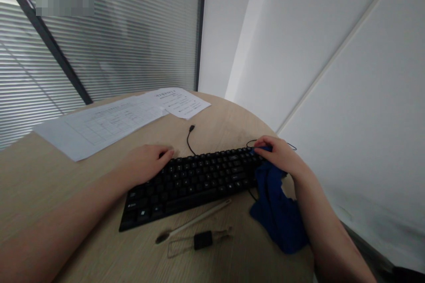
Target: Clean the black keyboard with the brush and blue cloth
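Note:
A black keyboard [202, 177] lies aslant on the round wooden table. My left hand [151, 162] is closed over its left part, thumb at the far edge and the other fingers mostly hidden. At the right end, my right hand [277, 152] pinches a blue cloth [277, 212] against the far corner of the keys. The cloth's loose part hangs down over the keyboard's right end onto the tabletop. In front of the keyboard lie a thin pale-handled brush [195, 221] with a dark head and a wire keycap puller [202, 240] with a black grip.
Printed papers [116, 121] spread over the far left of the table [226, 117]. Behind the keyboard lies a black cable with a USB plug [191, 128]. A white wall [332, 31] borders the right side, and a glass partition with blinds [133, 31] stands behind.

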Demonstrator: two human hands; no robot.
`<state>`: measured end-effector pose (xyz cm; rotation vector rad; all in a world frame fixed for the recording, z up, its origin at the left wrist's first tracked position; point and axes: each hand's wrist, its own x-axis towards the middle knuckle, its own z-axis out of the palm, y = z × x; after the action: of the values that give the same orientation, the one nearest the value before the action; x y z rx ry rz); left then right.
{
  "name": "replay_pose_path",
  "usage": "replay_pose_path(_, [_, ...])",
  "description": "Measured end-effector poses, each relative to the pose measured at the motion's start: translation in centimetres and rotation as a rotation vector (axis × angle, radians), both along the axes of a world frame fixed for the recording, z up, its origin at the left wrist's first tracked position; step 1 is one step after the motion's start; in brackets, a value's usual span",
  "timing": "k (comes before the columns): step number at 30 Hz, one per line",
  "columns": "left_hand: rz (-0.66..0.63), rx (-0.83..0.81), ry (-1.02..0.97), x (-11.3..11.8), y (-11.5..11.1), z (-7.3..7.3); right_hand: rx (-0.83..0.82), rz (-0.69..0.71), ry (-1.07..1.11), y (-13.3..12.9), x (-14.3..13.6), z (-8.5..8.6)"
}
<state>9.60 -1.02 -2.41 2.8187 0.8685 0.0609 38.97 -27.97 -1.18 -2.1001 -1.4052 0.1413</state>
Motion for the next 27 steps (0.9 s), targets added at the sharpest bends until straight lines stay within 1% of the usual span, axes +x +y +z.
replay_pose_path(4, [0.005, 0.008, 0.004, 0.03, 0.03, -0.08, -0.076, 0.061, -0.007, -0.34, 0.12, -0.02])
replay_pose_path(8, [0.007, 0.003, -0.005, 0.09, 0.04, -0.08, -0.175, 0.032, -0.102, -0.28, -0.05, -0.03])
replay_pose_path(12, [0.007, 0.007, 0.008, 0.09, 0.0, 0.0, -0.23, 0.015, -0.154, -0.15, -0.13, -0.11])
replay_pose_path(20, [0.024, 0.031, 0.016, 0.06, -0.19, 0.19, -0.216, -0.019, -0.147, 0.08, -0.46, -0.12])
replay_pose_path(24, [0.003, 0.024, 0.003, 0.0, -0.2, 0.18, -0.232, -0.034, -0.141, 0.15, -0.28, -0.29])
replay_pose_path(27, [0.0, 0.024, -0.005, -0.04, -0.25, 0.23, -0.217, -0.016, -0.122, 0.12, -0.16, -0.4])
